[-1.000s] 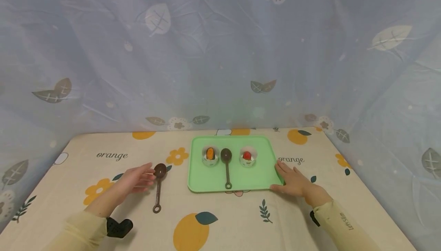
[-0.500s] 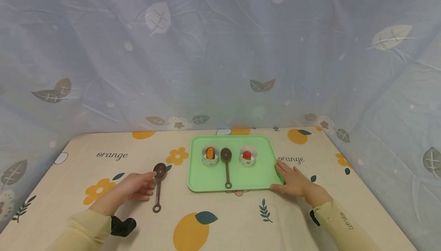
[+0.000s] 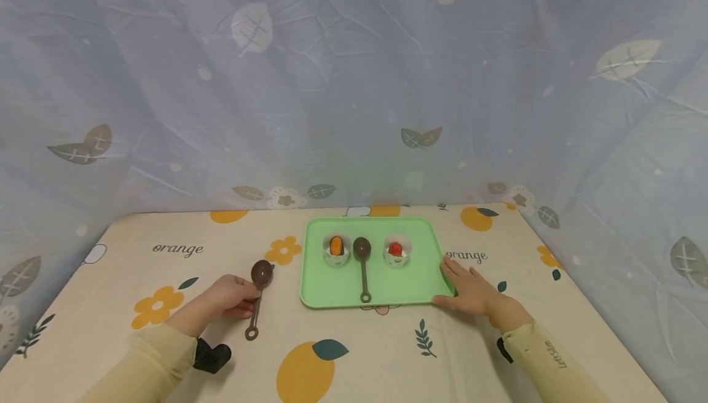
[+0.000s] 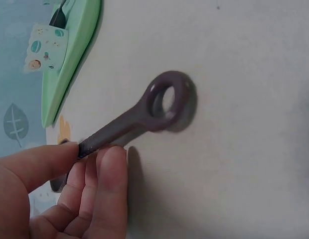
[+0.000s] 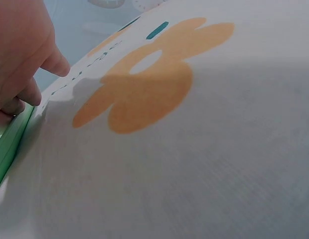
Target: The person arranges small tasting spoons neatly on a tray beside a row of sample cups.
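Note:
My left hand (image 3: 235,297) pinches a brown spoon (image 3: 262,274) by the upper handle, left of the green tray (image 3: 332,295). In the left wrist view, thumb and fingers grip the handle (image 4: 114,128), whose ring end points away from the palm. My right hand (image 3: 470,289) rests with fairly straight fingers at the tray's right edge. On the tray, a second brown spoon (image 3: 362,262) lies between two small patterned paper cups. The left cup (image 3: 337,259) has an orange-topped piece in it, and a red-topped one sits in the right cup (image 3: 396,260).
A cream tablecloth (image 3: 387,354) printed with oranges and flowers covers the table. Behind it and along the sides hang pale blue curtains (image 3: 354,83) with leaf prints. Black wrist bands (image 3: 212,357) show under the sleeves.
My left hand has moved right and taken the left spoon's handle; the spoon's bowl has shifted slightly right. The right hand, the tray and the things on it have stayed put.

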`<state>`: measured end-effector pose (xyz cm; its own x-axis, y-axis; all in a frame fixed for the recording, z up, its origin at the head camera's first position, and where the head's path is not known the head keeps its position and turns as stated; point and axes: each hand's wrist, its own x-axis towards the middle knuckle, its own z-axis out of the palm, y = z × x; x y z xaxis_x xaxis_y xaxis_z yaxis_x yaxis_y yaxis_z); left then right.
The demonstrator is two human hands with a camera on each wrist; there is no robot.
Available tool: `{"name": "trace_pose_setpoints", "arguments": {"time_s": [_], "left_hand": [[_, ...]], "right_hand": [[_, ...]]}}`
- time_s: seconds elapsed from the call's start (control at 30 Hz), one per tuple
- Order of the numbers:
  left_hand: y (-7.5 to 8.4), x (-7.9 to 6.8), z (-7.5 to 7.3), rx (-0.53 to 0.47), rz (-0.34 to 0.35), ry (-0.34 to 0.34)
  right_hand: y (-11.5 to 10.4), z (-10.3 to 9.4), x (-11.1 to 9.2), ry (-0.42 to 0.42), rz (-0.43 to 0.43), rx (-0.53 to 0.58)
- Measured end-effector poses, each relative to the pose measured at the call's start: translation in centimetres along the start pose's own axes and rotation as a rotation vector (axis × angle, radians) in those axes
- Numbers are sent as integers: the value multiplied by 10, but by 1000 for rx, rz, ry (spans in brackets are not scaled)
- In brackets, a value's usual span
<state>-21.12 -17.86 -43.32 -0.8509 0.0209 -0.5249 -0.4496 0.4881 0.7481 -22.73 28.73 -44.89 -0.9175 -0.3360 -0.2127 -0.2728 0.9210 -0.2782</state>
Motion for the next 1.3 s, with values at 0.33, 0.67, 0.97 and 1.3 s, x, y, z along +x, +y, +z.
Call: {"name": "trace_pose_setpoints", "arguments": {"time_s": [0.33, 0.67, 0.97, 1.3], "left_hand": [[-2, 4, 1, -1, 6, -4], [1, 3, -2, -95, 26, -69], [8, 0, -3, -130, 32, -107], [12, -2, -1, -198, 51, -135]], "right_hand": [[3, 2, 1, 4, -9, -6], [0, 0, 1, 4, -2, -25], [0, 0, 1, 1, -4, -28], [-1, 0, 0, 5, 4, -24]]}}
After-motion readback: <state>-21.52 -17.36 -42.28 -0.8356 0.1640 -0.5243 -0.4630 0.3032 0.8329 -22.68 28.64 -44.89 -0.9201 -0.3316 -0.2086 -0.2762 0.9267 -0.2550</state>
